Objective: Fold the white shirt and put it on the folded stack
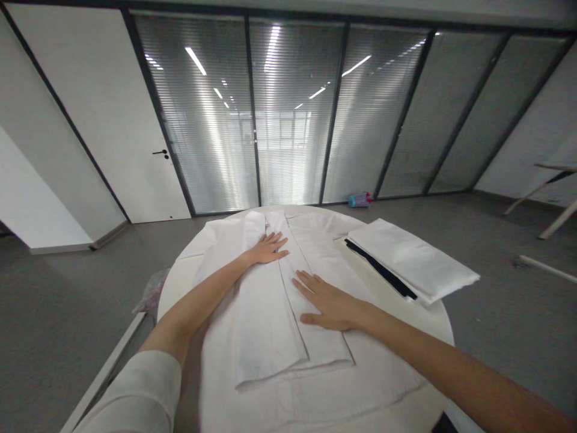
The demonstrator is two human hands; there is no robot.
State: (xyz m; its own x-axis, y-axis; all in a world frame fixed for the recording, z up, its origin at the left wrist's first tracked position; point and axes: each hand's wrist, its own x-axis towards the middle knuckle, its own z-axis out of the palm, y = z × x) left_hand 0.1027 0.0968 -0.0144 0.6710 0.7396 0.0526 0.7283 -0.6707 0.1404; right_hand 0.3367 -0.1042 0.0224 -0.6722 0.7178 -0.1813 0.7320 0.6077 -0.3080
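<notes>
A white garment (270, 325), which looks like a coat or shirt, lies spread over a round table with its long panels folded inward. My left hand (267, 248) rests flat on the upper part of the folded cloth, fingers spread. Lower and to the right, my right hand (327, 300) lies on the folded panel with its fingers apart. Neither hand grips anything. Edges of the folded layers run lengthwise between and below the hands. The cloth directly under both palms is hidden.
At the right of the round white table (444, 322) lies a folded white cloth (410, 255) over a black strip (378, 267). A clear plastic bag (153, 291) is beside the table's left edge. A blue and pink object (359, 199) stands on the floor by the glass partition.
</notes>
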